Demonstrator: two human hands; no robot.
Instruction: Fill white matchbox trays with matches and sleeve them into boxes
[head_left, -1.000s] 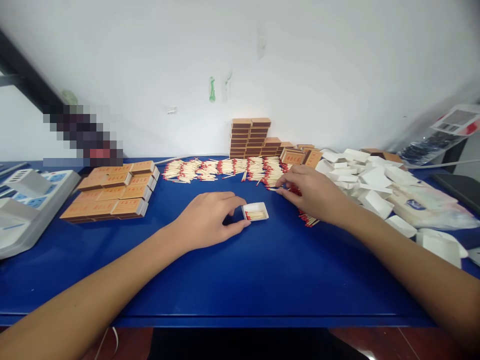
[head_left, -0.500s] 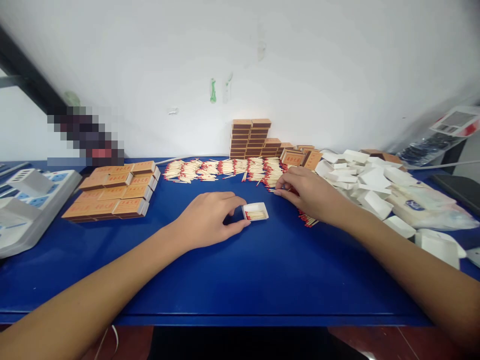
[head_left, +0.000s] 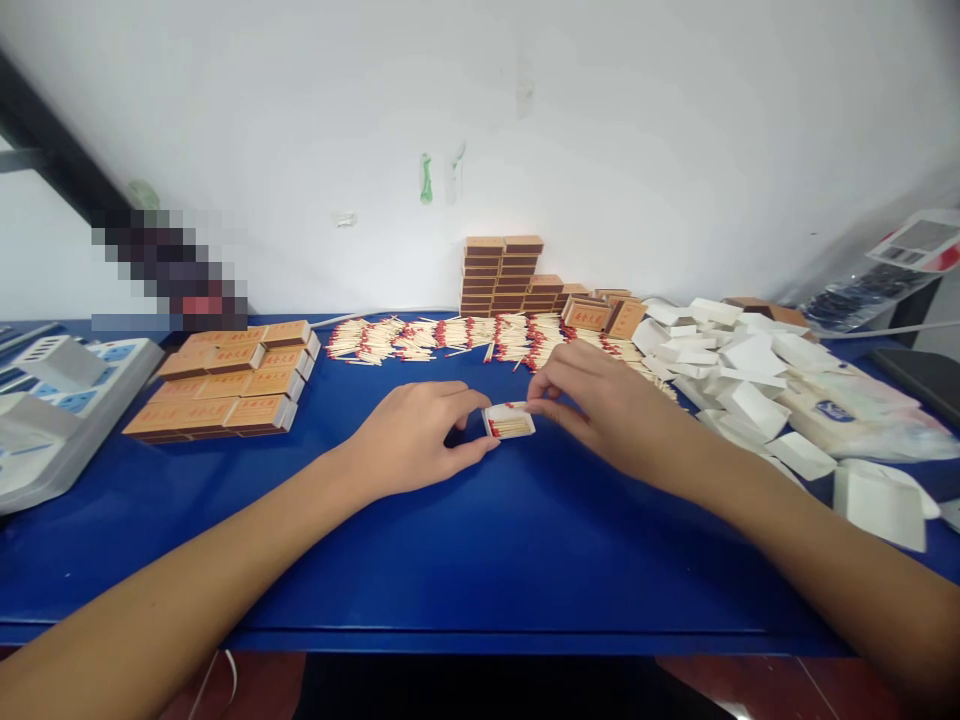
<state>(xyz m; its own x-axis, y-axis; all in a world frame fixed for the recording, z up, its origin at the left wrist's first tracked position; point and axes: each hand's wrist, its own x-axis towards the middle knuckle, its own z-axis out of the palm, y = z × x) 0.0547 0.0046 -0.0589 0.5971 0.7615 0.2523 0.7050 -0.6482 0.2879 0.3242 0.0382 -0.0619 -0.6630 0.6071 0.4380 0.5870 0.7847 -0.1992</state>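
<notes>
A small white matchbox tray (head_left: pixel 528 431) lies on the blue table, partly filled with red-tipped matches. My left hand (head_left: pixel 424 435) grips its left end between thumb and forefinger. My right hand (head_left: pixel 581 400) is at the tray's right end, thumb and forefinger pinched on matches (head_left: pixel 516 405) whose red heads lie over the tray. Behind the hands a long row of loose matches (head_left: pixel 412 340) runs along the table; its right part is partly hidden by my right hand.
Filled matchboxes (head_left: pixel 232 380) are stacked at left beside a white power strip (head_left: pixel 112 400). More matchbox sleeves (head_left: pixel 501 275) stand against the wall. On the right lie a heap of white trays (head_left: pixel 750 355), a tissue pack (head_left: pixel 847 410) and a dark flat object (head_left: pixel 922 380).
My right hand has moved left and nearer, from the match row to the tray, bringing matches over it. My left hand still holds the tray in place.
</notes>
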